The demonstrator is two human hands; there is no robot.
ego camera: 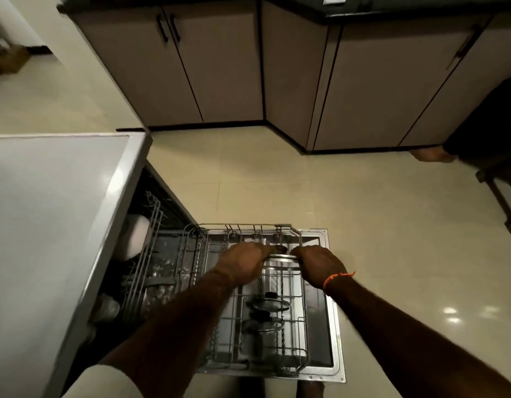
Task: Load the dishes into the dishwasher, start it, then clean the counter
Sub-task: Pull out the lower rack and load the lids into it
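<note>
The dishwasher (62, 225) stands at the left with its door (333, 334) folded down flat on the floor side. The lower wire rack (248, 228) is pulled out over the door. My left hand (243, 264) and my right hand (320, 264) both grip a round steel plate (281, 256) held on edge over the rack's far half. Two glass lids with black knobs (267, 304) stand in the rack nearer to me. A white bowl (135, 237) sits in the upper rack inside the machine.
Brown cabinet doors (220, 67) run along the far wall under a dark counter. The cream tiled floor (363, 211) spreads right of the door. Another person's bare foot (432, 154) and a dark stool leg (504, 202) are at the far right.
</note>
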